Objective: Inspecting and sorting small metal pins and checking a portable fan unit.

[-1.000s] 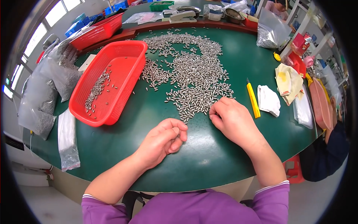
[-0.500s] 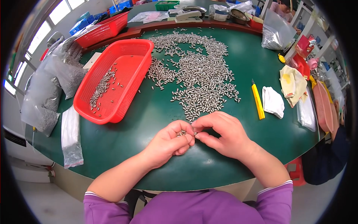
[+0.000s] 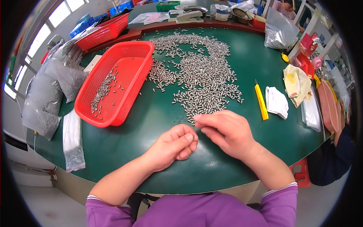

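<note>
Clear bags of metal parts (image 3: 56, 90) at counter (image 3: 151, 125) left edge, red basket (image 3: 115, 81) beside, left hand (image 3: 174, 145) fingers pinching small pin (image 3: 193, 136), right hand (image 3: 225, 132) fingers curled narrow, hands now slightly apart, earlier joined.

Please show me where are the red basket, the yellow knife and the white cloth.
red basket (image 3: 89, 109): head view, on its near left rim.
yellow knife (image 3: 261, 102): head view, middle of its handle.
white cloth (image 3: 276, 102): head view, centre of the fabric.

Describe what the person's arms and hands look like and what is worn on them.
Both hands, left hand and right hand, are bare: no gloves or rings visible. The forearms are uncovered, with purple sleeves pushed up, each edged by a pale striped cuff.
</note>
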A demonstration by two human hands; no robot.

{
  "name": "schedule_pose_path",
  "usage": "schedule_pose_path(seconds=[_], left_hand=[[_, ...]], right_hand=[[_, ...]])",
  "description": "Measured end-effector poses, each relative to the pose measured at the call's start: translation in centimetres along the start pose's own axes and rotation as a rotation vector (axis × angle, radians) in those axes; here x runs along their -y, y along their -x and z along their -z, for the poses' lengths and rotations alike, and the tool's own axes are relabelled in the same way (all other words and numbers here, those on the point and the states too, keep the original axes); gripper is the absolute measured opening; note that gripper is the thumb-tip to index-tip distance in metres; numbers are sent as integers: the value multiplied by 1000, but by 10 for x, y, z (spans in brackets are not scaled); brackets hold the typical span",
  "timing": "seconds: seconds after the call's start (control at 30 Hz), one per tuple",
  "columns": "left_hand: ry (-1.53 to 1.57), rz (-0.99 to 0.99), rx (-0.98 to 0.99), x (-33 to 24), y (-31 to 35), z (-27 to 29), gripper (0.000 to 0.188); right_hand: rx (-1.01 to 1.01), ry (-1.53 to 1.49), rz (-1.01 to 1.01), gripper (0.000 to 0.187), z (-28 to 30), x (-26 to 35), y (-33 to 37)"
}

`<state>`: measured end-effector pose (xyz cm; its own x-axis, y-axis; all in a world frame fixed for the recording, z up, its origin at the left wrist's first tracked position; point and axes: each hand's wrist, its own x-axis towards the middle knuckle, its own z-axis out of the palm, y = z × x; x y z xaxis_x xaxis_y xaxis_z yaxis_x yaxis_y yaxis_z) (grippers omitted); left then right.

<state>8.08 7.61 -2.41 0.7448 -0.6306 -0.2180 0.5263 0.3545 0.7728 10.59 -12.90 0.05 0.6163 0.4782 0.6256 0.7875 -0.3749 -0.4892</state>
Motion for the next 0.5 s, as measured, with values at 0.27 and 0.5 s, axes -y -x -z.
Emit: schedule_pose_path(seconds=[0.27, 0.5], left_hand=[[-6, -21, -25, 0, 1, -1, 19], [37, -23, -30, -2, 1, 0, 29]], right_hand=[[-90, 183, -124, 27, 9, -11, -2], [5, 292, -249, 16, 10, -16, 2]])
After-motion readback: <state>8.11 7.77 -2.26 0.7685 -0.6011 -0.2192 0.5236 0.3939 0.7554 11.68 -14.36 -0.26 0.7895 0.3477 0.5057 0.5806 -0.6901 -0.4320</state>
